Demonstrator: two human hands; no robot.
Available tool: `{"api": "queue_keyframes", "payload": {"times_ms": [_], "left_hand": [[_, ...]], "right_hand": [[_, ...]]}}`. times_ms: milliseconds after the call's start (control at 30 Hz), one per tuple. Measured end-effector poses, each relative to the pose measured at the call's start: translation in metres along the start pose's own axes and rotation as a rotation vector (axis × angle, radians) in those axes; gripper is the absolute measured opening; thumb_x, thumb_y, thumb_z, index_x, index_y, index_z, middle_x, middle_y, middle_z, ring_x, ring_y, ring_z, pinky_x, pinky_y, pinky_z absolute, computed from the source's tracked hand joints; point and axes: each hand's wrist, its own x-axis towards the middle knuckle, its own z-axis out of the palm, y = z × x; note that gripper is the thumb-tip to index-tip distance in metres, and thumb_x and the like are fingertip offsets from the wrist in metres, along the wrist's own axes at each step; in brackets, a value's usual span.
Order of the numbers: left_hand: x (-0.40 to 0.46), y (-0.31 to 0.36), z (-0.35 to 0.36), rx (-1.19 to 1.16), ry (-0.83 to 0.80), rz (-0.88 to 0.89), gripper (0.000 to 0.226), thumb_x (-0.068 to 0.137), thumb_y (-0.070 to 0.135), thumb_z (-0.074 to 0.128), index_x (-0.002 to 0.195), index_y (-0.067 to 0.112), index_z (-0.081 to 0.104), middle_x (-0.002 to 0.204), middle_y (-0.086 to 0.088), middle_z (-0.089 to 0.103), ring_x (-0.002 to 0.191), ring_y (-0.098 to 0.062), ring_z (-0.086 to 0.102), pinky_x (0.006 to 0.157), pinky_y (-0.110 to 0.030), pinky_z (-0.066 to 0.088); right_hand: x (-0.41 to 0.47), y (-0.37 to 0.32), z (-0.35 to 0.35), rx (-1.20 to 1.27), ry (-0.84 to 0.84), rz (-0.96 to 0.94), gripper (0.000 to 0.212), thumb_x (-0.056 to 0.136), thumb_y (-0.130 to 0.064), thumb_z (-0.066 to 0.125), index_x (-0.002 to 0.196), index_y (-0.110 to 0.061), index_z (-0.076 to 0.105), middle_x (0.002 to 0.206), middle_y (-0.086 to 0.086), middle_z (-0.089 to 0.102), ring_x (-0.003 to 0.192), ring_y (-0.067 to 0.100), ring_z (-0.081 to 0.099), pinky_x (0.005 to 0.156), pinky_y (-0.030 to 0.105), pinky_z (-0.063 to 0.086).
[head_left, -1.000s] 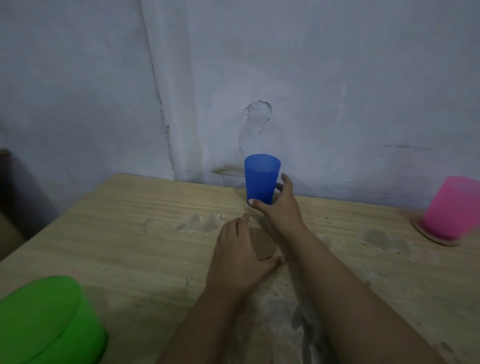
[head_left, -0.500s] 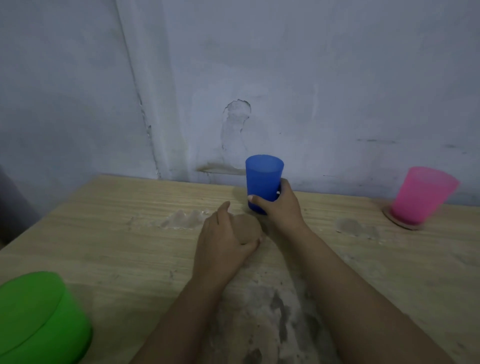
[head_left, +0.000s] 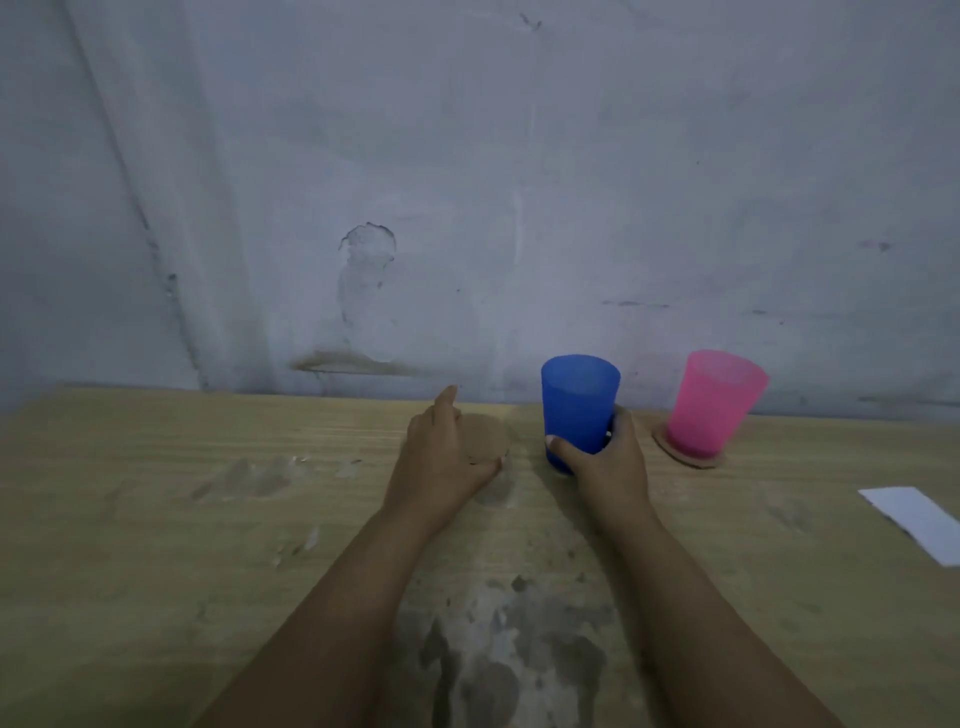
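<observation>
Blue cup (head_left: 579, 410) fills right grip (head_left: 608, 460) — left grip (head_left: 441, 457) holds cardboard coaster (head_left: 487, 438).

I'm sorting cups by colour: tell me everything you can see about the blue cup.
The blue cup is a translucent plastic tumbler, handleless, tapering from a wide open rim to a narrower base. It is upright, mouth up, and looks empty. The right hand grips its lower part, thumb in front, fingers round the right side. Its base is at the table; whether it rests there is unclear. It is near the wall, left of the pink cup, apart.
</observation>
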Motion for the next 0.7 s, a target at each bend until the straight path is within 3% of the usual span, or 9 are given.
{"api": "queue_keyframes", "payload": {"times_ms": [100, 300, 700], "left_hand": [[0.011, 0.003, 0.011, -0.011, -0.033, 0.002, 0.102, 0.069, 0.043, 0.078, 0.147, 0.021, 0.017, 0.130, -0.003, 0.047, 0.121, -0.017, 0.040, 0.092, -0.026, 0.039], [0.017, -0.001, 0.025, -0.014, -0.100, 0.005, 0.108, 0.071, 0.042, 0.079, 0.150, 0.020, 0.010, 0.133, -0.005, 0.048, 0.122, -0.018, 0.041, 0.093, -0.026, 0.036], [0.017, -0.006, 0.026, -0.029, -0.108, -0.009, 0.112, 0.068, 0.046, 0.079, 0.150, 0.024, 0.007, 0.135, -0.004, 0.046, 0.122, -0.016, 0.041, 0.091, -0.025, 0.034]], "right_hand": [[0.002, 0.005, -0.003, 0.021, 0.022, 0.002, 0.059, 0.070, -0.023, 0.076, 0.119, -0.026, 0.044, 0.107, -0.010, 0.056, 0.094, 0.008, 0.057, 0.068, 0.023, 0.046], [0.003, 0.008, -0.001, 0.008, 0.027, -0.018, 0.057, 0.069, -0.020, 0.075, 0.113, -0.034, 0.041, 0.100, -0.024, 0.053, 0.088, -0.006, 0.054, 0.061, 0.017, 0.041], [0.005, 0.008, -0.001, -0.015, 0.030, 0.002, 0.057, 0.069, -0.025, 0.076, 0.114, -0.030, 0.043, 0.099, -0.019, 0.053, 0.088, -0.005, 0.053, 0.062, 0.020, 0.043]]}}
